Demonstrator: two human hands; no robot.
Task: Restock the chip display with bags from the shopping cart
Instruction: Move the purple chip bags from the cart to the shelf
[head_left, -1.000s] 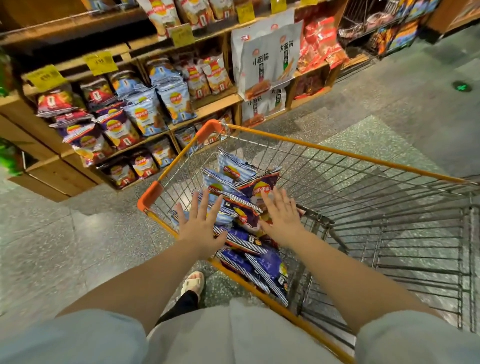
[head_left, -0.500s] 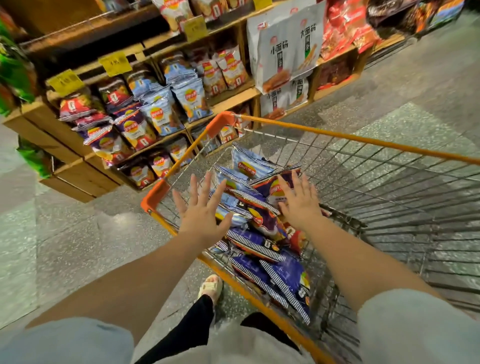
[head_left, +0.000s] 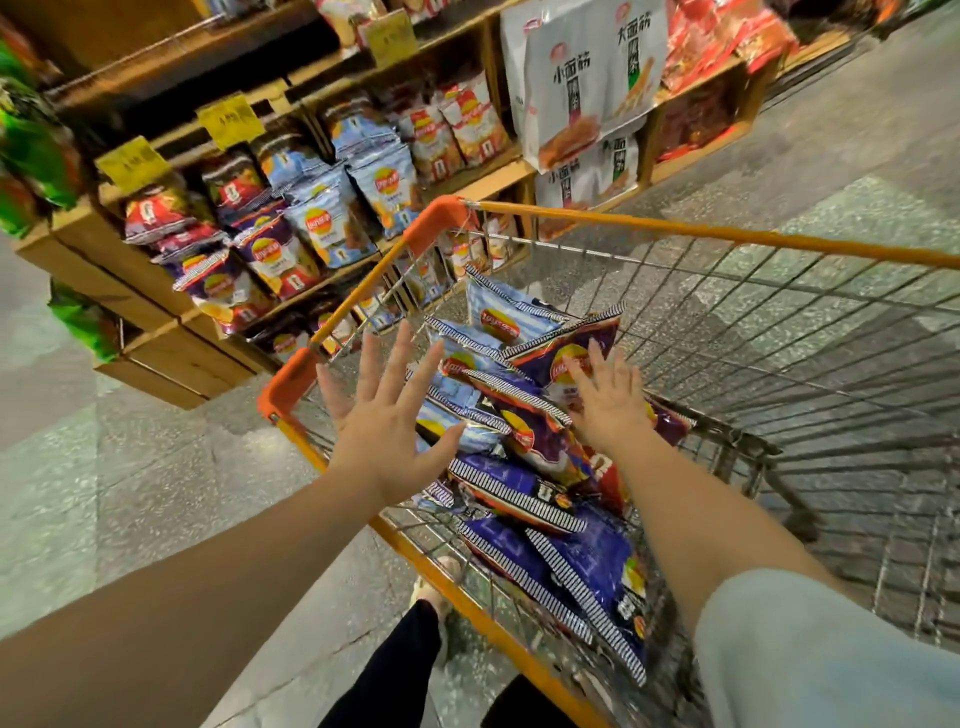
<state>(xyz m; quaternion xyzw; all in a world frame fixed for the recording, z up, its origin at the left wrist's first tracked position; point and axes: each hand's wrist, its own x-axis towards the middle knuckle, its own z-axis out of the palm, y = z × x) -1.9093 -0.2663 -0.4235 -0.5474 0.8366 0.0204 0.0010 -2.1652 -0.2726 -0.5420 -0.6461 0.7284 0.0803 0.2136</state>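
- Head view: the shopping cart (head_left: 727, 236), made of wire with an orange rim, fills the centre and the right of the frame, and it stands on the speckled floor (head_left: 130, 493).
- The chip bags (head_left: 524, 415) lie in a loose pile in the near left corner of the cart; some are light blue and some are dark purple, with striped edges.
- The left hand (head_left: 382, 423) is in the centre of the frame, over the left rim of the cart and just beside the pile. Its fingers are straight and spread wide, and it holds nothing.
- The right hand (head_left: 605, 402) is over the pile, right of centre. Its fingers are straight and a little spread; whether they touch the purple bag under them, I cannot tell.
- The chip display (head_left: 311, 218), wooden shelves with similar bags and yellow price tags (head_left: 231, 120), is in the upper left of the frame, behind the cart.
- Large white snack bags (head_left: 587, 78) hang at the top centre.
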